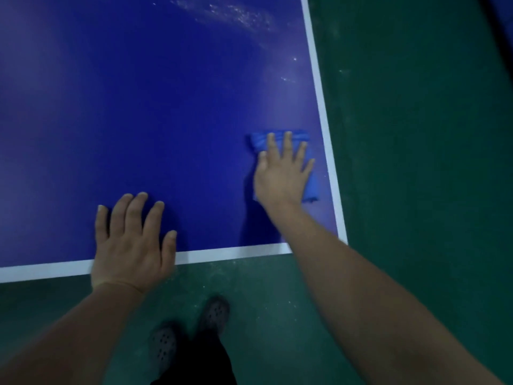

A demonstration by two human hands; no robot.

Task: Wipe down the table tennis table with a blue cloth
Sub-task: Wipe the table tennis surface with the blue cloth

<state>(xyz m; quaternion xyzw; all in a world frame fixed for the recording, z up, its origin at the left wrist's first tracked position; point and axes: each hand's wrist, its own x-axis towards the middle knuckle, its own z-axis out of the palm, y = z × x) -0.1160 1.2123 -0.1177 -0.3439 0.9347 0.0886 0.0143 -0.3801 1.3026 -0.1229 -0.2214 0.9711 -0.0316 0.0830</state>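
Right hand (281, 173) flat on the blue cloth (277, 140), fingers straight and spread, pressing it onto the table (138, 107) near the right corner — no pinch. Left hand (130, 240) flat too, bracing across the near white edge line (236, 252), holding nothing. Cloth looks soft and light, bunched under the palm; likely slides easily, best driven by palm pressure. Side edge is just beside the cloth — little room right, plenty open surface left and ahead, where wet streaks (236, 15) show.

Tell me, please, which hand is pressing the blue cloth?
The right hand presses the blue cloth; the left hand lies bare on the table.
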